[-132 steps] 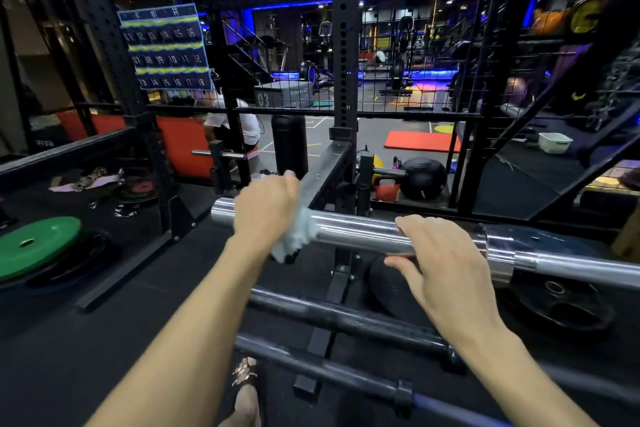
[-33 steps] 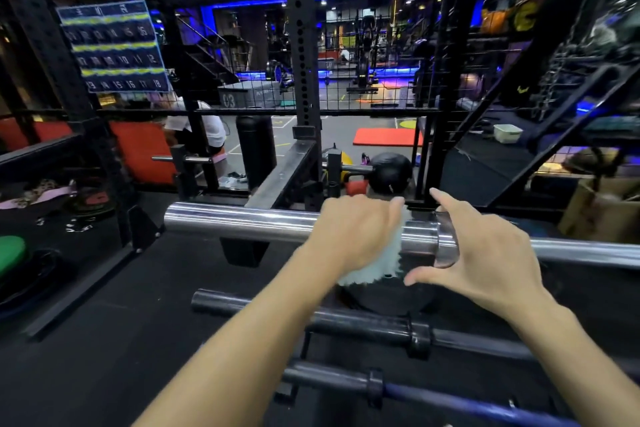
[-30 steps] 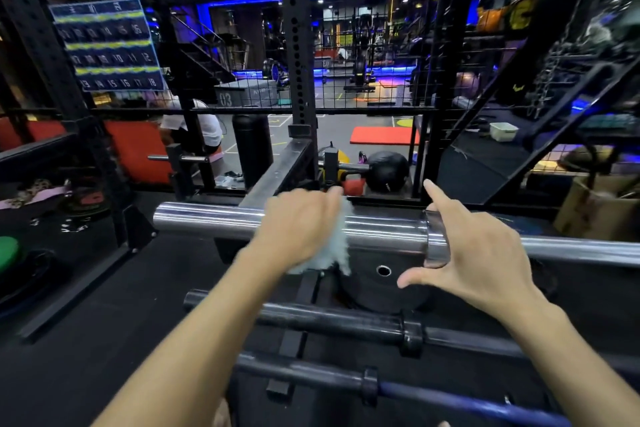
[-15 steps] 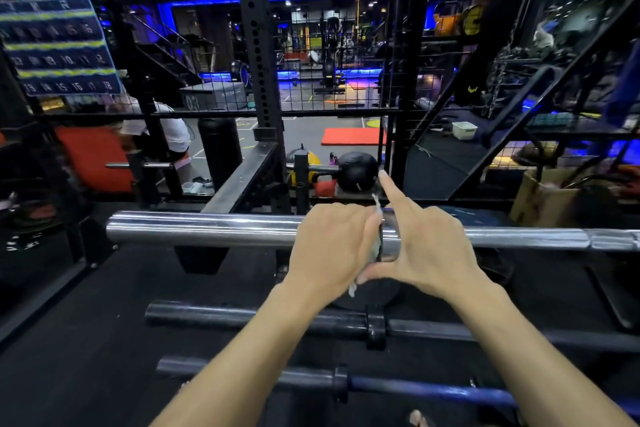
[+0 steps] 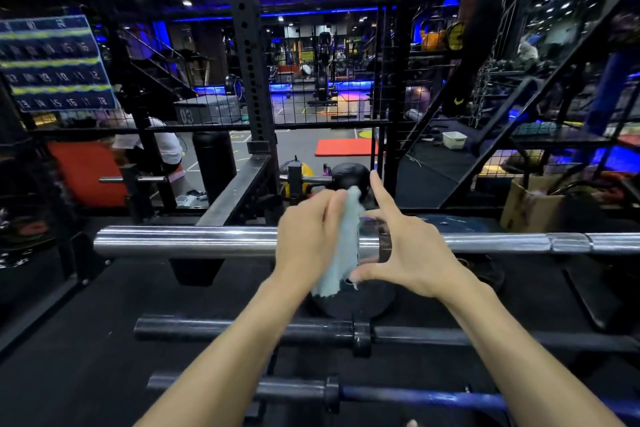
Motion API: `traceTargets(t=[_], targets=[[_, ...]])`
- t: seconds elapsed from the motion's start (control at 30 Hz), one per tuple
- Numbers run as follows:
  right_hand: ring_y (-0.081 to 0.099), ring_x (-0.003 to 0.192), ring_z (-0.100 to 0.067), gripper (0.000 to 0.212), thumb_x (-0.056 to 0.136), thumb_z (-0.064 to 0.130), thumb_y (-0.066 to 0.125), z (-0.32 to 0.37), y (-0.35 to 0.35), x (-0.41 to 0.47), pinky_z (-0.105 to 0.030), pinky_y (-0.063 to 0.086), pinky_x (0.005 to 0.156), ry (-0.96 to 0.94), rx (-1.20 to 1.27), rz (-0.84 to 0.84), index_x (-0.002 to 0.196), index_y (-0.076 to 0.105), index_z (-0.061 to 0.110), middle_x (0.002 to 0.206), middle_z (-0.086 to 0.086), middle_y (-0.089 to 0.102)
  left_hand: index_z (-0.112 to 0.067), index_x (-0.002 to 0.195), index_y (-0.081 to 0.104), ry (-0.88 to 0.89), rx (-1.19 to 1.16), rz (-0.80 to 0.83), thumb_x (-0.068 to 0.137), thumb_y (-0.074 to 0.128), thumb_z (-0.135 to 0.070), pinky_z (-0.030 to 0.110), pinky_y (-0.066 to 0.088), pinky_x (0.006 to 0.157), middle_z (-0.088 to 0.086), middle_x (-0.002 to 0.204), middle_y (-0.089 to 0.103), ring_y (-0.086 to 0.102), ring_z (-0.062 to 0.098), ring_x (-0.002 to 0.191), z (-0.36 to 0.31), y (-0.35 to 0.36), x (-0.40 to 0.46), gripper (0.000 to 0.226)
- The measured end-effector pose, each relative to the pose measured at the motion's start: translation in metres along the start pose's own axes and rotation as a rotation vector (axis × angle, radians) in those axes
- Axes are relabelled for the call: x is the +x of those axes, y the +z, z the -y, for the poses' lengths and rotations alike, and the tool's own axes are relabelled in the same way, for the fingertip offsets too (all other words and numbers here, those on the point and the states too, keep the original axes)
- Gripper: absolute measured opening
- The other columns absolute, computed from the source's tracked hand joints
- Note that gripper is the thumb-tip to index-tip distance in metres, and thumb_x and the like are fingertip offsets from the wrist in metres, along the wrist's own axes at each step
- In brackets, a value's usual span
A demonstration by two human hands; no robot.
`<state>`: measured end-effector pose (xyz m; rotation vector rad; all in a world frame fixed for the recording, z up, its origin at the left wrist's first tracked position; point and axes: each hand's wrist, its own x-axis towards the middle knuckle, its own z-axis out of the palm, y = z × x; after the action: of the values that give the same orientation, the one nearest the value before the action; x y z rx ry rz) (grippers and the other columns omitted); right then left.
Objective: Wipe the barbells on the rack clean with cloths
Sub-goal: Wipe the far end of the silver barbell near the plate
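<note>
A chrome barbell (image 5: 180,241) lies level across the rack at mid height. My left hand (image 5: 306,236) grips a pale blue cloth (image 5: 341,253) wrapped over the barbell's thick sleeve, right beside the collar. My right hand (image 5: 405,246) spans the collar (image 5: 383,242), with the index finger raised over the top and the thumb under the bar, touching the cloth's lower edge. Below lie two dark barbells: a black barbell (image 5: 225,329) and a lower barbell with a blue shaft (image 5: 415,395).
A black rack upright (image 5: 247,62) rises behind the bar, with a steel beam (image 5: 235,194) running toward me. A black weight plate (image 5: 360,302) sits under my hands. A cardboard box (image 5: 530,208) stands at the right. A person in white crouches behind the mesh (image 5: 162,146).
My left hand slid the cloth along the sleeve from its left end to the collar, back left, then to the collar again. The cloth now hangs longer between both hands.
</note>
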<state>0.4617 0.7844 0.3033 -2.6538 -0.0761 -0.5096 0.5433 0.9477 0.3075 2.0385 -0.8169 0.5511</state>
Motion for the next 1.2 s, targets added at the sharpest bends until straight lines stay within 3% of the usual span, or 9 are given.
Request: traceTargets(t=[0.2,0.33,0.5,0.63,0.7,0.87,0.97,1.03,1.2], targets=[[0.055,0.067,-0.005,0.149,0.064,0.063,0.087,0.001,-0.004,-0.003,-0.034,0.048,0.073,0.071,-0.021,0.021,0.148,-0.034,0.043,0.073,0.009,0.060,-0.025,0.108,0.059,0.257,0.260,0.309,0.108,0.027,-0.040,0.040,0.052,0.075,-0.008,0.088,0.067,0.064,0.019,0.082,-0.016,0.011,-0.002,0.036],[0.056,0.069,-0.006,0.155,0.058,0.067,0.088,0.000,-0.007,-0.003,-0.028,0.046,0.066,0.096,-0.022,0.039,0.148,-0.036,0.043,0.075,0.006,0.062,-0.019,0.098,0.055,0.259,0.337,0.385,0.109,0.029,-0.035,0.047,0.054,0.073,0.000,0.081,0.064,0.062,0.027,0.073,-0.016,0.012,0.007,0.033],[0.064,0.080,-0.015,0.148,0.058,0.071,0.078,-0.007,-0.007,-0.001,-0.037,0.053,0.073,0.032,0.009,0.049,0.151,-0.034,0.042,0.098,0.007,0.071,-0.015,0.140,0.052,0.494,0.289,0.278,0.107,0.040,-0.036,0.033,0.051,0.089,-0.002,0.132,0.061,0.060,0.019,0.107,-0.004,0.000,-0.029,0.041],[0.051,0.064,-0.005,0.154,0.059,0.061,0.091,-0.001,-0.005,-0.001,-0.025,0.038,0.058,0.036,0.009,0.062,0.149,-0.033,0.044,0.067,0.012,0.055,-0.023,0.100,0.055,0.159,0.384,0.329,0.108,0.031,-0.039,0.042,0.047,0.070,-0.003,0.086,0.063,0.061,0.029,0.082,-0.020,0.010,-0.001,0.030],[0.054,0.068,-0.007,0.156,0.058,0.061,0.091,-0.003,-0.004,0.002,-0.028,0.043,0.062,0.011,0.002,0.058,0.149,-0.034,0.045,0.074,0.011,0.060,-0.021,0.093,0.050,0.049,0.417,0.422,0.108,0.026,-0.039,0.040,0.043,0.068,-0.001,0.084,0.059,0.058,0.031,0.079,-0.024,0.019,0.012,0.034],[0.062,0.116,-0.015,0.145,0.058,0.054,0.093,-0.010,-0.009,0.008,-0.025,0.048,0.093,-0.042,0.070,0.059,0.158,-0.011,0.048,0.139,0.009,0.061,-0.010,0.123,0.066,0.476,0.320,0.183,0.100,0.048,-0.027,0.034,0.051,0.085,0.002,0.116,0.070,0.064,0.020,0.098,-0.002,0.010,-0.027,0.034],[0.058,0.113,0.003,0.121,0.062,0.057,0.090,-0.010,-0.019,0.004,-0.007,0.044,0.092,-0.002,0.248,0.077,0.159,0.018,0.048,0.155,0.020,0.043,-0.020,0.104,0.072,0.317,0.369,0.112,0.096,0.057,-0.019,0.038,0.054,0.075,-0.003,0.087,0.072,0.065,0.020,0.080,0.011,-0.013,-0.022,0.018],[0.058,0.118,0.008,0.086,0.078,0.060,0.077,-0.011,-0.022,0.002,-0.023,0.047,0.106,0.031,0.374,0.008,0.153,0.038,0.045,0.149,0.017,0.052,-0.017,0.095,0.072,0.211,0.470,0.081,0.100,0.058,-0.019,0.045,0.053,0.068,0.000,0.074,0.068,0.064,0.027,0.071,0.020,-0.026,-0.013,0.015],[0.055,0.124,0.010,0.031,0.108,0.029,0.047,0.004,-0.019,-0.014,-0.031,0.043,0.114,0.068,0.503,-0.295,0.132,0.067,0.028,0.129,0.020,0.067,-0.033,0.115,0.074,0.031,0.011,0.081,0.105,0.054,-0.036,0.025,0.050,0.077,-0.018,0.094,0.074,0.067,0.003,0.088,0.018,-0.047,-0.014,0.023]])
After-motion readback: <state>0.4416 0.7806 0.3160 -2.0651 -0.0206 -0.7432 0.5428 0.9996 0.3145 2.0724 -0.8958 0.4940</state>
